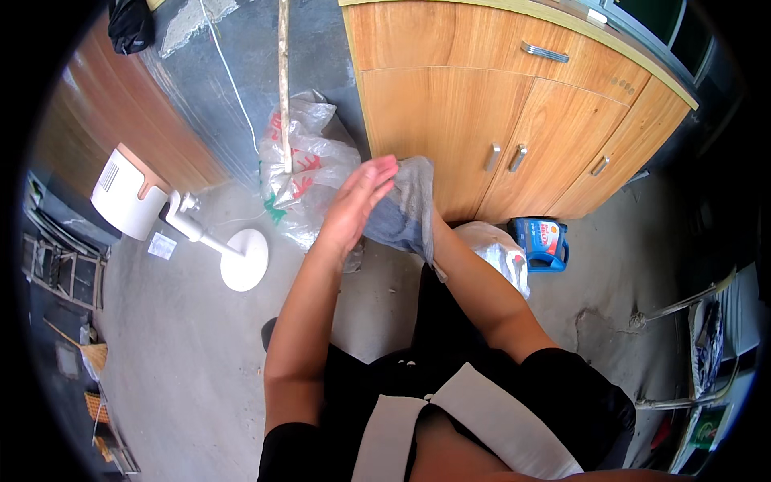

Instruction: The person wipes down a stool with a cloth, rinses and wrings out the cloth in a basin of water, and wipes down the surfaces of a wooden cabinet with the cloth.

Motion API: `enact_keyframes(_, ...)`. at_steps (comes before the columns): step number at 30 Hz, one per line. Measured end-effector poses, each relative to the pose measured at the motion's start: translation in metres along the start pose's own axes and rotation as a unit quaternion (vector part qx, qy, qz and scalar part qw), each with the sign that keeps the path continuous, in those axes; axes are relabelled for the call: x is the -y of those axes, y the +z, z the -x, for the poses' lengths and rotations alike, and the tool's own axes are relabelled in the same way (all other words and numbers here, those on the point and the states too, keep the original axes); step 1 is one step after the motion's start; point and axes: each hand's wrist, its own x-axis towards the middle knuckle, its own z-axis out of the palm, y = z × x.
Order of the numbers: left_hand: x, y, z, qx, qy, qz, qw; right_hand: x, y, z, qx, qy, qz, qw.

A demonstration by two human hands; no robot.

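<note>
A grey cloth (405, 208) hangs in front of me, lighter grey at its right edge and bluish grey lower down. My left hand (361, 202) is raised at the cloth's left side, palm turned towards it and fingers extended close together; whether it touches the cloth is unclear. My right forearm passes behind the cloth's right edge, and the cloth hides the right hand. Behind my left hand stands a translucent plastic sack (310, 162) with red and green print, and a wooden pole (285, 90) stands upright against it.
A wooden cabinet (446, 120) stands ahead. At its foot are a blue oil jug (542, 244) and a whitish plastic bag (497, 247). A white fan-like appliance (129, 193) on a round base stands left. A metal-framed rack (686, 304) is at the right.
</note>
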Motion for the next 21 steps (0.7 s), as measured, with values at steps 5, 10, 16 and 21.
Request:
enact_keyframes(5, 0.061, 0.044, 0.004, -0.129, -0.005, 0.669, 0.732, -0.020, -0.007, -0.005, 0.009, -0.035, -0.022, 0.999)
enact_keyframes(10, 0.061, 0.061, -0.005, -0.195, -0.023, 0.542, 0.817, -0.012, -0.006, 0.005, -0.026, -0.032, -0.002, 0.999)
enact_keyframes(16, 0.068, 0.048, 0.003, -0.135, 0.191, -0.141, 0.962, 0.071, -0.017, 0.015, -0.152, -0.117, 0.071, 0.979)
enact_keyframes(21, 0.122, -0.022, 0.014, -0.188, 0.070, -0.341, 0.918, 0.146, 0.045, 0.058, 0.031, -0.348, 0.273, 0.896)
